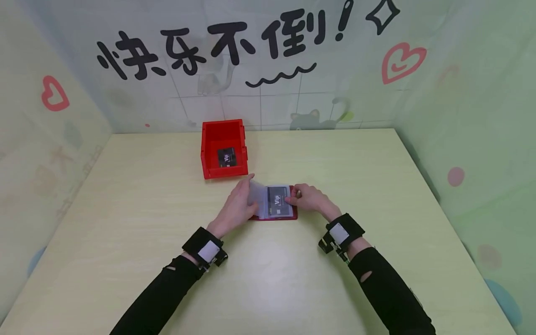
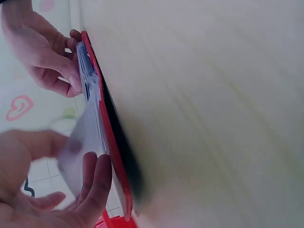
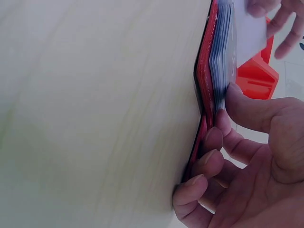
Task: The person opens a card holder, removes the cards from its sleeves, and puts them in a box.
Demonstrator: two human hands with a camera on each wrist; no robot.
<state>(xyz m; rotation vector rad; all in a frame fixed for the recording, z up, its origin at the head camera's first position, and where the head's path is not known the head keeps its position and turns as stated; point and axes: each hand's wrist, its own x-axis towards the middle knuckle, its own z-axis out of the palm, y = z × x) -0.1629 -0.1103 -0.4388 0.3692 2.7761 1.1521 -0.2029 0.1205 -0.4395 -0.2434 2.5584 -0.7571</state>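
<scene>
A red card holder (image 1: 294, 215) lies spread open on the table, its clear plastic sleeves fanned to both sides. In the sleeve on the right sits a dark card marked "Vip" (image 1: 275, 202). My right hand (image 1: 309, 197) pinches the holder's right edge, thumb on the sleeve stack (image 3: 223, 52) and fingers curled at the red cover (image 3: 205, 71). At the left side is my left hand (image 1: 236, 204), fingers spread and fairly straight, touching a translucent sleeve (image 2: 83, 137) that stands raised from the others.
Behind the holder, a red plastic bin (image 1: 224, 172) stands near the back of the pale wooden table (image 1: 138, 195). Another dark "Vip" card (image 1: 226, 157) lies inside it. Printed fabric walls (image 1: 469, 139) enclose the table at the back and both sides.
</scene>
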